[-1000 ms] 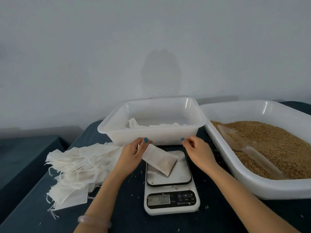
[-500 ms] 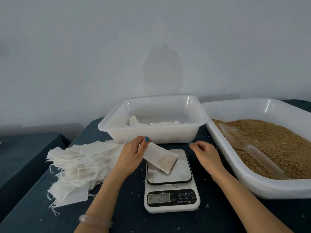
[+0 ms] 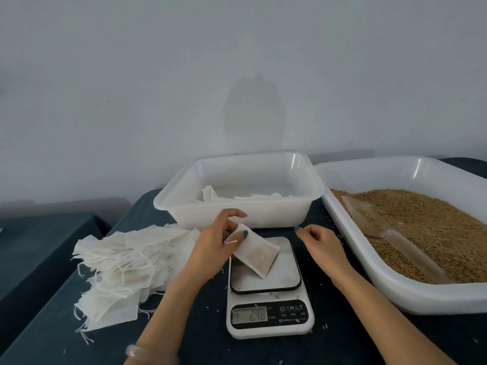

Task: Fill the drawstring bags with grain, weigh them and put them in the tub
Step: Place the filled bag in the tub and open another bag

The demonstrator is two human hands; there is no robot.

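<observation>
L hand [image 3: 216, 245] round filled bag [image 3: 259, 255] on scale [image 3: 263, 282]

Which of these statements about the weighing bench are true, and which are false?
1. The left hand holds a filled bag resting on the scale. True.
2. The scoop lies in the grain. True.
3. The right hand grips the scoop. False: it is beside the scale, apart from the scoop.
4. The empty bags lie right of the scale. False: they lie left.
5. The tub behind the scale holds nothing. False: several bags lie inside.
</observation>
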